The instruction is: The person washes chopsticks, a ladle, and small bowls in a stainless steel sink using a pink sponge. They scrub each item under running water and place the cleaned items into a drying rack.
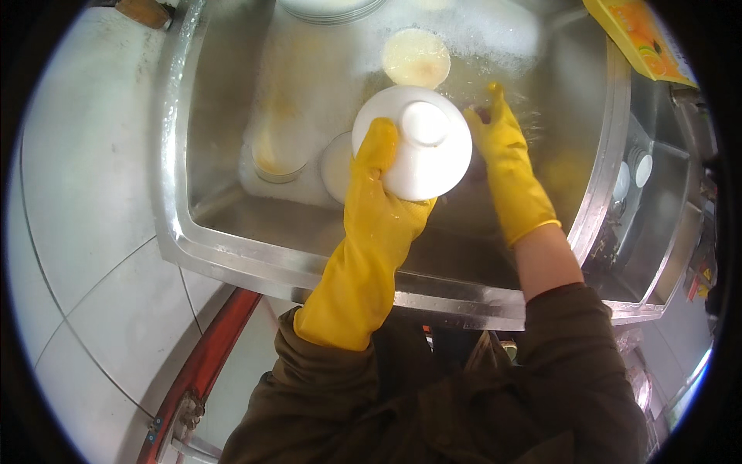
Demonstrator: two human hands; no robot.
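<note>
My left hand (379, 178), in a yellow rubber glove, grips a round white dish (410, 166) by its near left edge, thumb on top. A raised round foot or knob (424, 124) stands up from the dish's upper face. To its right, my right hand (497, 135), gloved in the same yellow, reaches low to the soapy water. Its fingers curl by a dark reddish thing (484, 115), mostly hidden, that I cannot make out. Just beyond the held dish lies a pale round dish (416, 58). Another white dish (335, 166) shows partly behind my left glove.
A steel sink (232, 249) with sudsy water surrounds both hands. Stacked plates (332, 11) sit at its far side, and a round dish (277, 158) at the left. A yellow package (645, 39) leans over the far right corner. A second basin (657, 224) holds small white dishes (640, 168).
</note>
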